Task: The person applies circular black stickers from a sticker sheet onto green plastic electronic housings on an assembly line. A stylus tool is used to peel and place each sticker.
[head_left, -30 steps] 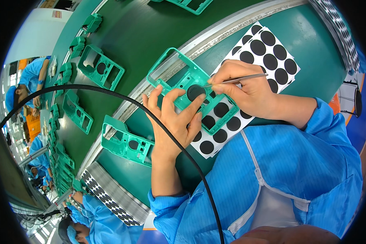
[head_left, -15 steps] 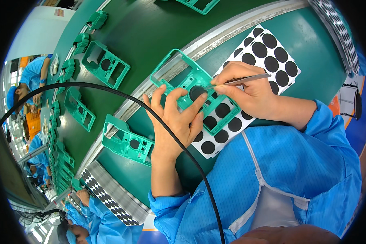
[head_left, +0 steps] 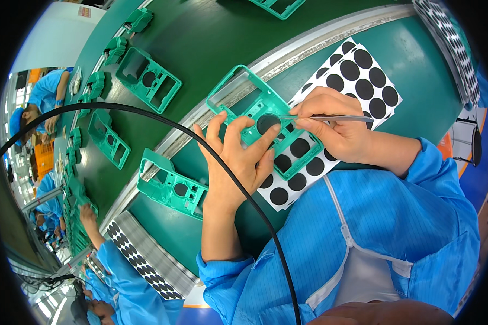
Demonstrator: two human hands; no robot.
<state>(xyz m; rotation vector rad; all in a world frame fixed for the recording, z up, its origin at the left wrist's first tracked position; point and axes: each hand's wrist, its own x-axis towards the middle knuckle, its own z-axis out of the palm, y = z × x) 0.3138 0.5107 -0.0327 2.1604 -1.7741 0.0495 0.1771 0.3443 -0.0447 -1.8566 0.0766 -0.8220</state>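
Note:
A green plastic housing point(head_left: 265, 104) lies tilted on the worktable, partly over sheets of round black stickers point(head_left: 364, 86). My left hand point(head_left: 230, 160) grips its near left side, fingers spread along the frame. One fingertip touches the lower edge of a black disc point(head_left: 267, 123) seated in the housing's round recess. Pinched in my right hand point(head_left: 336, 127) are metal tweezers point(head_left: 350, 118), their tip at the disc's right edge. Whether the tip touches the disc I cannot tell. The right hand's fingers hide part of the sticker sheets.
Another green housing point(head_left: 165, 187) with a black disc sits left of my left hand. Several more housings point(head_left: 149, 81) stand on the green conveyor beyond the metal rail point(head_left: 287, 51). A black cable point(head_left: 168, 128) arches across the view. A co-worker's arm point(head_left: 100, 235) reaches toward the belt.
The tweezers have turned to lie more level, and my right hand has shifted slightly. My left hand keeps its hold on the housing. A co-worker's arm has stretched out toward the conveyor.

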